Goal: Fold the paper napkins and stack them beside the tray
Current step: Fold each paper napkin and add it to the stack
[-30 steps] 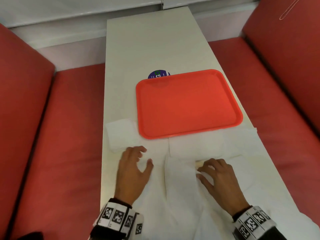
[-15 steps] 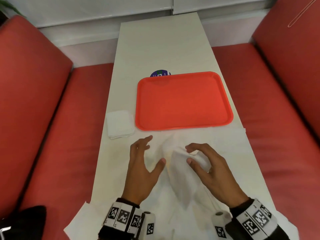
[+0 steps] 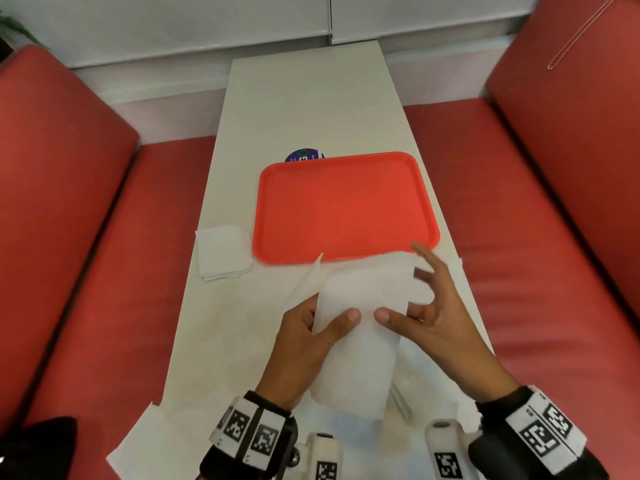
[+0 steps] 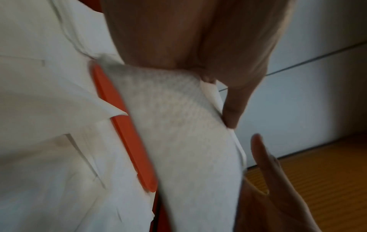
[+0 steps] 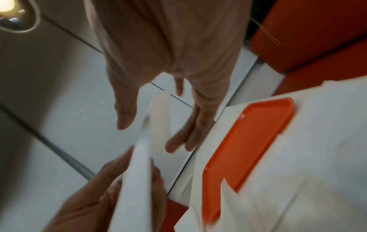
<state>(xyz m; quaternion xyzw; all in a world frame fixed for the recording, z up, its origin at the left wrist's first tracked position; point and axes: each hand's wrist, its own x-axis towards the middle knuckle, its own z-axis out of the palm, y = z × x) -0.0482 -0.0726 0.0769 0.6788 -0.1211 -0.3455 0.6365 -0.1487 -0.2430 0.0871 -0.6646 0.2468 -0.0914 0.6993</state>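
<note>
Left hand (image 3: 304,341): thumb and fingers pinch the lifted napkin (image 3: 360,327).
Right hand (image 3: 433,320): fingers spread and relaxed, grasping nothing, beside the napkin.
Napkin: raised above the table (image 3: 311,109), near the tray (image 3: 346,209).
Folded stack (image 3: 223,252): left of the tray.

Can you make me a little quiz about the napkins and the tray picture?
1. Which hand's thumb pinches the lifted napkin: left hand or right hand?
2. True or false: the folded napkin stack lies inside the red tray.
3. What peeks out behind the tray's far edge?

Key: 1. Left; the right hand's fingers are spread beside it. 2. False; it lies beside the tray, on the table. 3. A round blue sticker.
</note>
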